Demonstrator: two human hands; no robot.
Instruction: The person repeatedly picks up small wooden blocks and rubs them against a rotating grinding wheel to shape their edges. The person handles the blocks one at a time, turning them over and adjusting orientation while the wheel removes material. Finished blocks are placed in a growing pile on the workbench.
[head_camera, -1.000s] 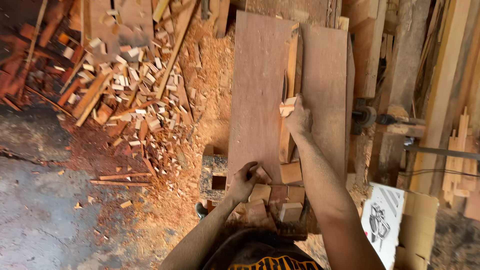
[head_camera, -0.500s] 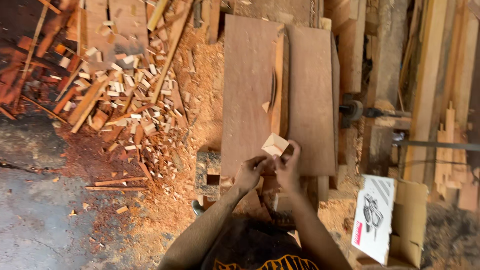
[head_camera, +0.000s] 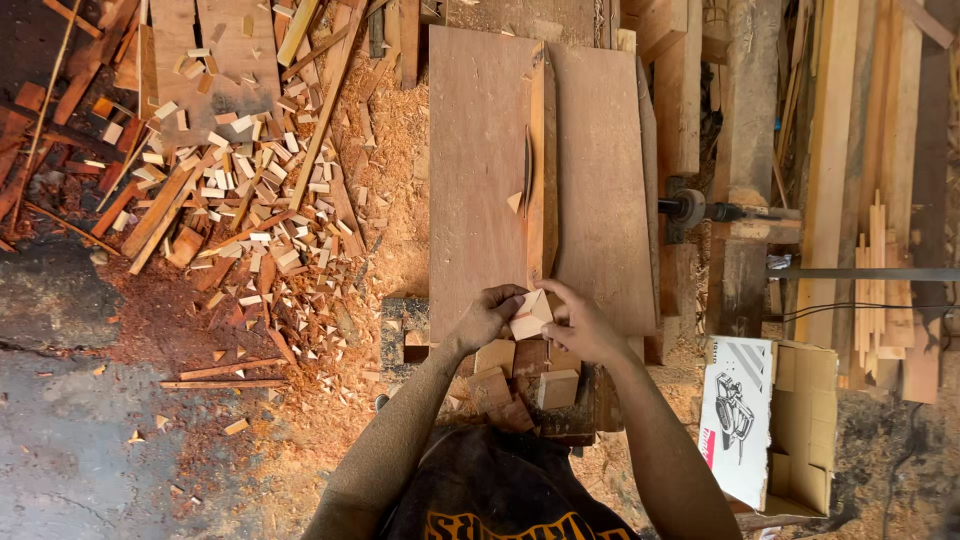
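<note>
- A small pale wood block (head_camera: 528, 312) was held at the near edge of the saw table (head_camera: 480, 150).
- It was pinched between the left hand (head_camera: 487, 318) and right hand (head_camera: 580, 325), brought together.
- More cut blocks (head_camera: 556, 388) lay just below the saw table.
- Offcuts (head_camera: 230, 200) were scattered left of it.

Offcuts (head_camera: 230, 200) litter sawdust; cardboard box (head_camera: 790, 430) sits open.

Warm even daylight, sharp focus, soft shadows

An open brown cardboard box (head_camera: 800, 425) sits on the floor at four o'clock; its white side panel (head_camera: 735, 420) bears a black tool drawing, black stripes and a red patch.
</note>
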